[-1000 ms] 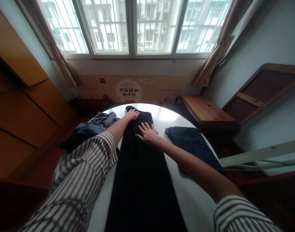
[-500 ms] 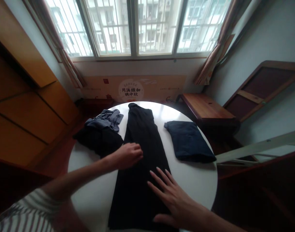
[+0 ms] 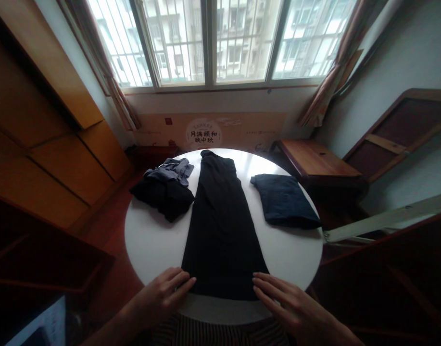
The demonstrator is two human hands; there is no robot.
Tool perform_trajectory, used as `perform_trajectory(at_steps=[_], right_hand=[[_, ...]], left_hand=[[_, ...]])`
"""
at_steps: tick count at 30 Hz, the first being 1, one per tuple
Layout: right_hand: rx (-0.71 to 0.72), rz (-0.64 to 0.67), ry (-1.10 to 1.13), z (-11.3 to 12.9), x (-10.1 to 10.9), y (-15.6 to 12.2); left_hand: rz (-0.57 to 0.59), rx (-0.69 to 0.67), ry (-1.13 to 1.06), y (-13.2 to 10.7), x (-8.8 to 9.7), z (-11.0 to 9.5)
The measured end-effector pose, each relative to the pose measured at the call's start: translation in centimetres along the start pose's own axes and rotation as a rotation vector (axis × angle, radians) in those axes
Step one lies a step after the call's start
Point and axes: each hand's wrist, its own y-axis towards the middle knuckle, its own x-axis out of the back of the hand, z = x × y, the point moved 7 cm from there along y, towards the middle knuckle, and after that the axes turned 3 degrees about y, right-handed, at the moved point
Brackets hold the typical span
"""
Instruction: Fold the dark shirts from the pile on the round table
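Note:
A pair of black trousers (image 3: 223, 226), laid out long and narrow, runs from the far side of the round white table (image 3: 155, 247) to its near edge. At the near left corner of the hem, my left hand (image 3: 168, 290) pinches the cloth between thumb and fingers. My right hand (image 3: 281, 295) grips the opposite corner the same way. The hem lies almost straight between both hands. Slight wrinkles show in the upper part of the cloth.
Left of the trousers sits a crumpled heap of black cloth (image 3: 162, 197) with a grey garment (image 3: 173, 170) on top. To the right lies a folded navy garment (image 3: 285, 202). A wooden side table (image 3: 317, 158) stands beyond, beside the wall.
Both hands have moved to the near hem and closed on its corners. Before, the right hand lay spread on the cloth and the left was over its middle. The view has shifted slightly.

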Motion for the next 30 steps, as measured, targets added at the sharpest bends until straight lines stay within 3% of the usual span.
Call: perform_trajectory(at_steps=[5,11,15,18,21,24,30], right_hand=[[-0.035,-0.009,0.038,-0.7,1.5,-0.8],[-0.003,0.046,0.043,-1.4,0.5,-2.7],[-0.027,0.12,0.024,-1.9,-0.7,-3.1],[-0.03,0.192,0.0,-2.3,-1.0,-3.3],[0.035,0.226,-0.037,-2.7,-0.6,-3.2],[0.114,0.198,-0.094,-3.2,-0.2,-2.7],[0.238,0.226,-0.219,-3.1,-1.4,-0.6]], left_hand=[[-0.001,-0.049,0.012,-0.5,0.2,-0.2],[0.015,-0.131,0.021,-0.8,-0.1,-0.2],[-0.026,-0.128,-0.023,-0.6,-0.1,-0.5],[0.012,-0.132,-0.079,-0.5,0.6,-0.4],[0.066,-0.185,-0.077,-0.5,1.6,0.4],[0.039,-0.21,0.047,-0.3,2.2,2.1],[-0.051,-0.372,0.035,1.2,0.4,3.0]])
